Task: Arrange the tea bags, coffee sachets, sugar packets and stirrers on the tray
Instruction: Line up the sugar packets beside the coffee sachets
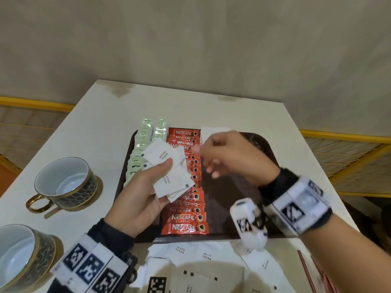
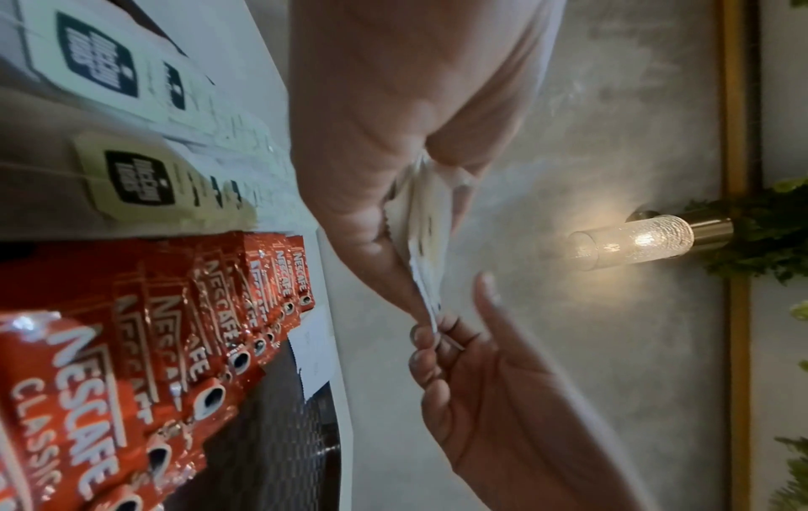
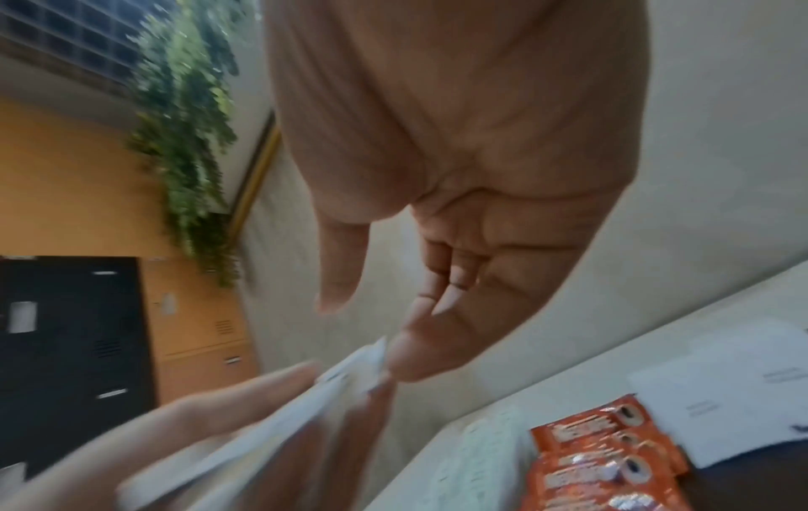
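My left hand [image 1: 160, 172] grips a fanned stack of white sugar packets [image 1: 165, 159] above the dark tray [image 1: 264, 144]. My right hand [image 1: 203, 157] hovers at the stack's right edge. In the right wrist view its forefinger tip touches the edge of the sugar packets [image 3: 306, 401] while the thumb stands apart. On the tray lie two rows of green tea bags [image 1: 143, 140], a column of red coffee sachets [image 1: 186, 218] and one white packet [image 1: 213, 131] at the far edge. The tray's right half is bare.
Loose sugar packets [image 1: 205, 255] are scattered on the white table in front of the tray. Red stirrers [image 1: 306, 269] lie at the near right. Two dark gold-rimmed cups [image 1: 63, 182] [image 1: 19, 254] stand on the left.
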The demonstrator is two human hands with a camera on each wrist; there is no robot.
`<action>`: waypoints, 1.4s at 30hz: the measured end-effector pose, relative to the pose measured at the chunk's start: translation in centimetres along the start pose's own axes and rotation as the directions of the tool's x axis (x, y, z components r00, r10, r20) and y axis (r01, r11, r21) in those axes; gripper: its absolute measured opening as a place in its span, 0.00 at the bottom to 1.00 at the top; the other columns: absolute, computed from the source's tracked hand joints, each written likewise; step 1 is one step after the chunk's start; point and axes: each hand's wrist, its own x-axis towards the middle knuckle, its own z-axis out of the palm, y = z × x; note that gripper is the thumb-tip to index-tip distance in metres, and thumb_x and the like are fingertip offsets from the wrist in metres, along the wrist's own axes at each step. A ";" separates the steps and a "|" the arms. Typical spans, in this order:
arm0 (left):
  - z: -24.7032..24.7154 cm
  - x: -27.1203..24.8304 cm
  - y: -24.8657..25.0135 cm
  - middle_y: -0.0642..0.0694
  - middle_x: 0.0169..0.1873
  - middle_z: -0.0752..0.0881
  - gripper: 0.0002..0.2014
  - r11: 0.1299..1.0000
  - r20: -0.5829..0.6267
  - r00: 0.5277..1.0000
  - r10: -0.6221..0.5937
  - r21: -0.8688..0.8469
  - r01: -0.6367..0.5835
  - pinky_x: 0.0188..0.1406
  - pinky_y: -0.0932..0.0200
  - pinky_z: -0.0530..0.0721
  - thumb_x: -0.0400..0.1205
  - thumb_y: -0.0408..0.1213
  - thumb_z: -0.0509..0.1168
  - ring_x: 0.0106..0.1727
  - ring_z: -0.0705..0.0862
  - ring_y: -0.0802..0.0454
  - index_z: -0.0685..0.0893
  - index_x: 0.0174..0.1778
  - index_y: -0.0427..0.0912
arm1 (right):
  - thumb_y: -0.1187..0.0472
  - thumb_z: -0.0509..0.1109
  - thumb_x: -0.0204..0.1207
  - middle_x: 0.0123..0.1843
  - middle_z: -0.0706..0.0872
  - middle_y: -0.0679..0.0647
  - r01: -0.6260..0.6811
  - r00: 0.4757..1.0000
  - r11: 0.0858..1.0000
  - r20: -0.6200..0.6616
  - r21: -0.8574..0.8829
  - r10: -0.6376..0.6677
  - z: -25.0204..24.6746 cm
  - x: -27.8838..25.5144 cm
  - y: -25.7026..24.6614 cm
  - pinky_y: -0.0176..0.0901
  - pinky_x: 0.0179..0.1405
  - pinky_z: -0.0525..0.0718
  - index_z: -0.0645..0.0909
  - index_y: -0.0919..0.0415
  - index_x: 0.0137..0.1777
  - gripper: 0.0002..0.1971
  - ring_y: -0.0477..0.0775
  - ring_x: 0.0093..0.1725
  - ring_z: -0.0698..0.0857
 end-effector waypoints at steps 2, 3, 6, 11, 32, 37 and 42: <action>0.5 -0.3 -0.2 0.37 0.59 0.89 0.19 0.999 0.017 1.000 0.019 0.026 -0.019 0.48 0.51 0.90 0.79 0.34 0.66 0.57 0.89 0.43 0.83 0.67 0.42 | 0.50 0.80 0.70 0.36 0.86 0.60 0.056 0.998 0.998 0.018 -0.023 -0.055 2.1 -2.4 0.1 0.42 0.28 0.85 0.82 0.64 0.44 0.17 0.54 0.33 0.85; 0.8 -0.5 -0.3 0.37 0.60 0.89 0.19 0.999 0.024 0.999 0.025 0.047 -0.026 0.48 0.51 0.90 0.79 0.34 0.66 0.58 0.89 0.42 0.83 0.67 0.41 | 0.50 0.81 0.69 0.36 0.85 0.59 0.080 0.997 0.996 -0.017 -0.029 -0.080 2.9 -3.1 0.3 0.43 0.28 0.84 0.82 0.63 0.44 0.18 0.54 0.33 0.84; 1.6 -1.3 -0.6 0.37 0.57 0.90 0.20 0.990 0.050 0.997 0.065 0.124 -0.071 0.49 0.51 0.89 0.75 0.31 0.70 0.54 0.90 0.43 0.84 0.65 0.39 | 0.50 0.82 0.67 0.35 0.81 0.54 0.133 0.970 0.991 -0.199 -0.033 -0.137 3.6 -3.8 0.8 0.43 0.29 0.80 0.81 0.60 0.46 0.18 0.49 0.33 0.79; 2.4 -3.0 -1.0 0.42 0.56 0.91 0.21 0.953 0.107 0.992 0.071 0.288 -0.099 0.51 0.50 0.89 0.73 0.31 0.71 0.56 0.90 0.45 0.85 0.64 0.45 | 0.58 0.79 0.72 0.33 0.79 0.50 0.225 0.953 0.971 -0.228 0.086 -0.201 3.1 -5.4 0.4 0.28 0.25 0.73 0.84 0.61 0.50 0.11 0.43 0.31 0.78; 2.9 -5.5 -1.9 0.38 0.57 0.90 0.21 0.966 0.107 0.985 0.137 0.207 -0.157 0.44 0.52 0.92 0.74 0.28 0.71 0.56 0.90 0.41 0.84 0.64 0.38 | 0.70 0.71 0.77 0.46 0.91 0.57 0.240 0.946 0.946 -0.273 0.219 -0.177 3.8 -12.6 1.5 0.48 0.46 0.89 0.87 0.59 0.45 0.06 0.58 0.49 0.91; 2.7 -5.7 -2.2 0.37 0.57 0.90 0.24 0.979 0.105 0.991 0.086 0.177 -0.104 0.50 0.49 0.90 0.72 0.35 0.71 0.57 0.90 0.41 0.83 0.66 0.37 | 0.70 0.70 0.78 0.47 0.92 0.57 0.248 0.924 0.936 -0.351 0.249 -0.151 5.0 -12.0 2.1 0.54 0.51 0.89 0.87 0.58 0.46 0.07 0.58 0.50 0.91; 2.1 -6.0 -2.2 0.37 0.58 0.89 0.22 0.989 0.124 0.991 0.045 0.133 -0.062 0.56 0.44 0.87 0.74 0.29 0.69 0.60 0.88 0.39 0.82 0.65 0.39 | 0.71 0.69 0.79 0.46 0.92 0.55 0.310 0.877 0.906 -0.454 0.289 -0.155 5.3 -12.2 2.2 0.49 0.45 0.91 0.86 0.61 0.48 0.06 0.55 0.48 0.92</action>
